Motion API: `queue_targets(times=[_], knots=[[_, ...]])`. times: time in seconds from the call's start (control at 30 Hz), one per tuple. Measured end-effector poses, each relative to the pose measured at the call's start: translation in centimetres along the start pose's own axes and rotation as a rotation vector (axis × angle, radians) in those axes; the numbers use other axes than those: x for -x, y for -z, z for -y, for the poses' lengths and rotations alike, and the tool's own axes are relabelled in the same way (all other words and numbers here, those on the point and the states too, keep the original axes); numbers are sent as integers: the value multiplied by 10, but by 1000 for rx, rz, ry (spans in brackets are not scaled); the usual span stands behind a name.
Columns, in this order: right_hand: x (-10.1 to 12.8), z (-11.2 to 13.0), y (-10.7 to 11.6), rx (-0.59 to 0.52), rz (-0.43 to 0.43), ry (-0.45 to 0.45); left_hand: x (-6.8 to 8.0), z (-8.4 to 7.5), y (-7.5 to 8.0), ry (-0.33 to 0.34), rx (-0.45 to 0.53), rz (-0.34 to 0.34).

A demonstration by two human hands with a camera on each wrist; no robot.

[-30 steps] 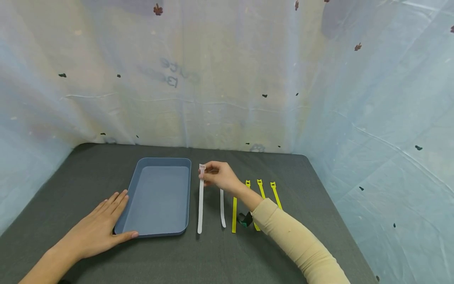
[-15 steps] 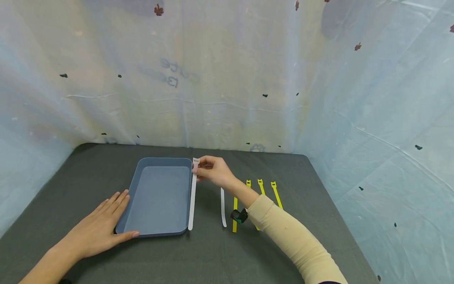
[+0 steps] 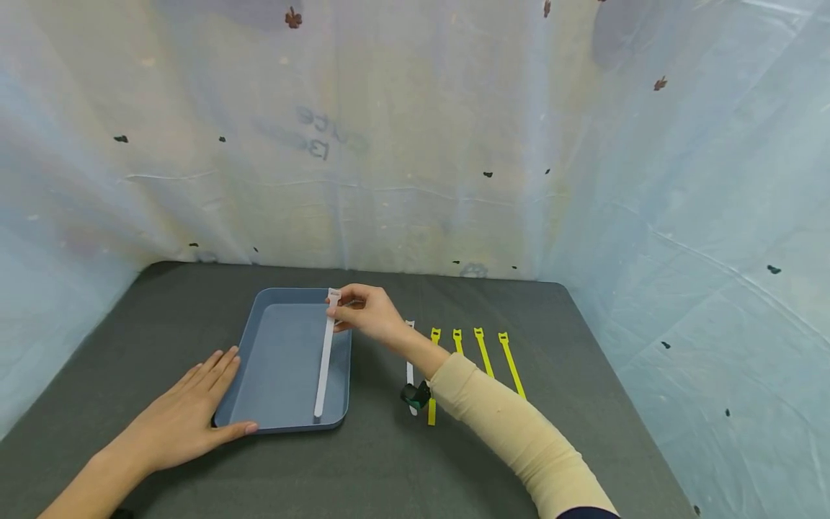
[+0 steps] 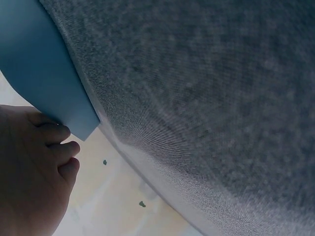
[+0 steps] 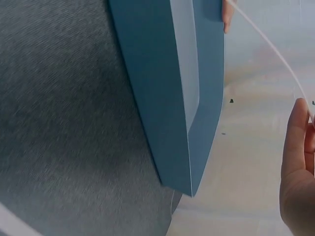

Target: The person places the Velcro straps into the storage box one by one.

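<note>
Head view: right hand [image 3: 366, 313] pinching top end of white strap [image 3: 323, 364], strap hanging over blue tray [image 3: 249, 375], lower end touching tray floor near front wall. Left hand [image 3: 184, 418] flat, fingers straight, resting against tray's near-left corner. Second white strap [image 3: 409, 364] and four yellow straps [image 3: 483, 353] lying on grey table [image 3: 162, 303], right of tray.

One blue tray [image 3: 241, 352], two white straps [image 3: 323, 364], four yellow straps [image 3: 483, 351], two hands [image 3: 178, 422]
</note>
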State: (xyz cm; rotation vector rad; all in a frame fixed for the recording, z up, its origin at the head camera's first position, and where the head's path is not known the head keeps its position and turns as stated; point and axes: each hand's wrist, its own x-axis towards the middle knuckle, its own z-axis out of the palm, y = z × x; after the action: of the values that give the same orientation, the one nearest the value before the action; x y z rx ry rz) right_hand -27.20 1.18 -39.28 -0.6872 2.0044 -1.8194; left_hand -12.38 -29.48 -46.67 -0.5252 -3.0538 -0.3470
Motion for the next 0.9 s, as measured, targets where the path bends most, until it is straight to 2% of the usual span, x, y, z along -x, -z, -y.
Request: queue_targets(times=[0.47,0.9], knots=[[-24,-1,-31,-27,11,29,-1,-2,1,12,4,1],[-40,-12,-54,-61,5,3,-2,-5,2,2,-3,-8]])
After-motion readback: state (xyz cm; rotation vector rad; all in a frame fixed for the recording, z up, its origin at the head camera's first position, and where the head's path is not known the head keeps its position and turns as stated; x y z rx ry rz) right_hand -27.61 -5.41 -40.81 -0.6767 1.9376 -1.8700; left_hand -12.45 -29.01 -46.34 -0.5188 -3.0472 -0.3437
